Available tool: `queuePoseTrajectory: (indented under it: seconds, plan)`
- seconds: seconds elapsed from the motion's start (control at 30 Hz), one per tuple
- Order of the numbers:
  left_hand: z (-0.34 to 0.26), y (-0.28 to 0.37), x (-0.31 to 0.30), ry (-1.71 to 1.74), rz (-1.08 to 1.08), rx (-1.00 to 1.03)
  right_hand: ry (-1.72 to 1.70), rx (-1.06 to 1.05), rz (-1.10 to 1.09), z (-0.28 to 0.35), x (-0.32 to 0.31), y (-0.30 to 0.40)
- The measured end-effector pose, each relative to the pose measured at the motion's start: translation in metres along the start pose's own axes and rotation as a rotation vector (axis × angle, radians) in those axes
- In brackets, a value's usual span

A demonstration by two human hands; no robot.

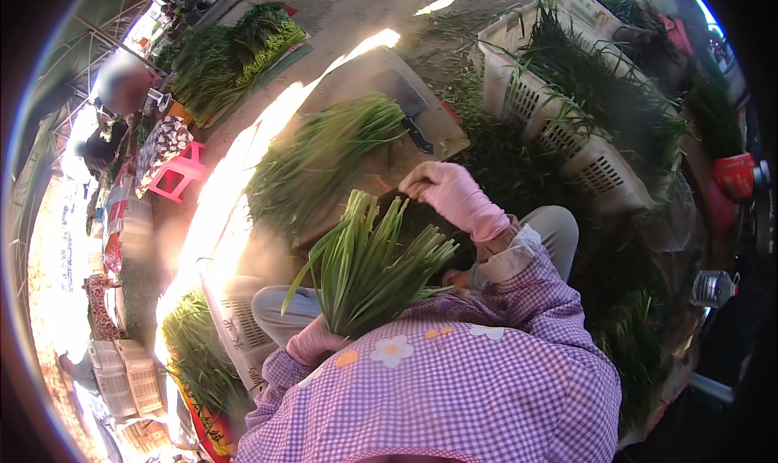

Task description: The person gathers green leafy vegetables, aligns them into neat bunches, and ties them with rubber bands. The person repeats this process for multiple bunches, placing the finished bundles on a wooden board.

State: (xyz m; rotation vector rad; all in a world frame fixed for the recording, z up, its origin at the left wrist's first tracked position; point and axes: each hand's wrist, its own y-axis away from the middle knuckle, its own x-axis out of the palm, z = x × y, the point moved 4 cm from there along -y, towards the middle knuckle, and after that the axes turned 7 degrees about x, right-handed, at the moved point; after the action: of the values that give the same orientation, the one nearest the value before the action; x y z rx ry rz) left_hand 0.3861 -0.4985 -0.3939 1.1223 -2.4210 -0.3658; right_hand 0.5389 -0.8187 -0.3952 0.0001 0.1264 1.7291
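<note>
My left hand (317,341), in a pink glove, holds a fanned bunch of long green leafy stalks (371,274) against my checked smock; the stalks partly hide its fingers. My right hand (439,189), in a pink fingerless covering, is raised to the right of the bunch, its fingers bent downward. Whether it pinches anything is not clear. Beyond both hands, a larger pile of green stalks (328,153) lies on a wooden board (371,77). A cleaver with a black handle (418,133) rests on the board, right of the pile.
White plastic crates (547,107) heaped with greens stand at the right. Another white crate (234,317) and bundled greens (197,341) are at the left. Farther off are a pink stool (179,172), stacked greens (213,68) and other people. A clear plastic jug (712,288) is at the far right.
</note>
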Motion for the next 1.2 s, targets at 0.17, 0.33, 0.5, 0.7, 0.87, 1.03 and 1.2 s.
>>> queuePoseTrajectory:
  seconds: [0.17, 0.33, 0.5, 0.7, 0.87, 1.03, 1.2]
  plan:
    - [0.004, 0.003, -0.002, 0.026, -0.024, 0.014, 0.970, -0.349, -0.733, 0.022, -0.047, 0.018]
    - [0.004, -0.003, 0.003, 0.089, -0.040, 0.006, 0.722, -0.537, -0.209, 0.069, 0.034, 0.041]
    - [0.010, 0.000, 0.006, 0.200, -0.132, 0.020, 0.092, -0.350, -0.045, 0.036, 0.057, 0.024]
    - [-0.002, 0.016, -0.004, -0.145, -0.186, -0.048, 0.921, -0.027, -0.593, 0.030, -0.049, 0.023]
    - [0.006, 0.007, -0.010, -0.227, -0.183, -0.111, 0.432, -0.354, -0.132, 0.083, 0.025, 0.063]
    - [0.003, 0.005, -0.002, -0.235, -0.166, -0.040, 0.634, -0.576, -0.080, 0.077, 0.056, 0.046]
    - [-0.002, 0.000, 0.005, -0.301, -0.143, 0.079, 0.351, -0.635, -0.263, 0.060, 0.056, 0.034]
